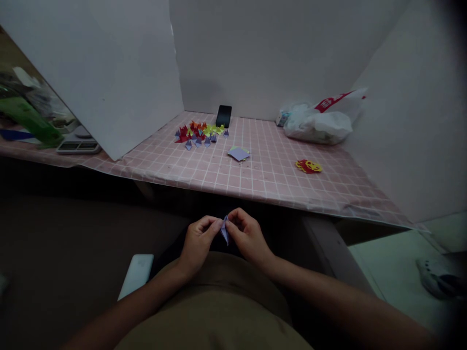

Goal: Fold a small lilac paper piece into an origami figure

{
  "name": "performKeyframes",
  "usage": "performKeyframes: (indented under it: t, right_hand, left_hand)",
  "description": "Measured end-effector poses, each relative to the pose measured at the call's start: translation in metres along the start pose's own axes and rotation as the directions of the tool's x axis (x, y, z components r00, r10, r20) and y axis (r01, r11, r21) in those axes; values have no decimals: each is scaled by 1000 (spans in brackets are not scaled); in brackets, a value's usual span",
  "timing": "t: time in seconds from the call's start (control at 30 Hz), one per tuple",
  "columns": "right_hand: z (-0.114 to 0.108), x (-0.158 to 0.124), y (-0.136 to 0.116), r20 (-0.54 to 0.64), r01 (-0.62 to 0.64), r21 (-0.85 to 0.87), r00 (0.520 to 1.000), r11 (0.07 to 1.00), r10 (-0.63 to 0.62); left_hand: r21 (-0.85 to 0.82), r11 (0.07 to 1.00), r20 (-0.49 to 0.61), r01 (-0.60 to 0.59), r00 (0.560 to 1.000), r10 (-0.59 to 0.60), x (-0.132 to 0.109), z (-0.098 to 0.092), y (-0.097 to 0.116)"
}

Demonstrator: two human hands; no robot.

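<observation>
A small piece of folded purple paper (225,233) is held in front of my lap, below the table's front edge. My left hand (200,238) pinches it from the left between thumb and forefinger. On the other side my right hand (248,236) grips it the same way, with the fingertips of both hands almost touching. The paper's narrow point hangs downward. On the table lies a short stack of square paper sheets (239,154), purple on top with yellow-green edges showing. To its left sit several small folded paper pieces (199,132) in red, orange, yellow and purple.
A black phone (224,116) lies at the back of the pink checked table (270,170). A white plastic bag (317,126) stands at the back right, with red and yellow cutouts (308,166) before it. White panels enclose the table. A white rectangular object (136,274) lies beside my left forearm.
</observation>
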State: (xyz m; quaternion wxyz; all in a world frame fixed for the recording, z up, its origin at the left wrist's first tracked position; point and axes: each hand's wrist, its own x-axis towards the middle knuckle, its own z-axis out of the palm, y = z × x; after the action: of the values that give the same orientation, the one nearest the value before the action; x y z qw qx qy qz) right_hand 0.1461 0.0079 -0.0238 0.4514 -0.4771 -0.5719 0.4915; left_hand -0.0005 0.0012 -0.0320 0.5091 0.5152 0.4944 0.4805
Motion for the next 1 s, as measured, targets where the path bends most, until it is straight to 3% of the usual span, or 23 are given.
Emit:
performKeyframes:
  t: [0.2, 0.43, 0.63, 0.77, 1.0]
  right_hand:
    - [0, -2, 0, -18, 30, -48, 999, 998, -31]
    - [0, -2, 1, 8, -24, -10, 1000, 1000, 24]
    - [-1, -2, -1, -7, 28, -83, 1000, 996, -28]
    - [-3, -1, 0, 3, 48, -121, 999, 991, -48]
    - [-2, 0, 5, 37, -17, -6, 999, 1000, 17]
  left_hand:
    - [-13, 1000, 36, 9, 999, -8, 0, 1, 3]
    - [-16, 999, 87, 40, 995, -38, 0, 0, 6]
    - [-6, 998, 97, 60, 994, -59, 1, -2, 7]
    - [-58, 987, 97, 151, 985, -145, 0, -2, 6]
    - [-256, 935, 133, 245, 967, -217, 0, 2, 2]
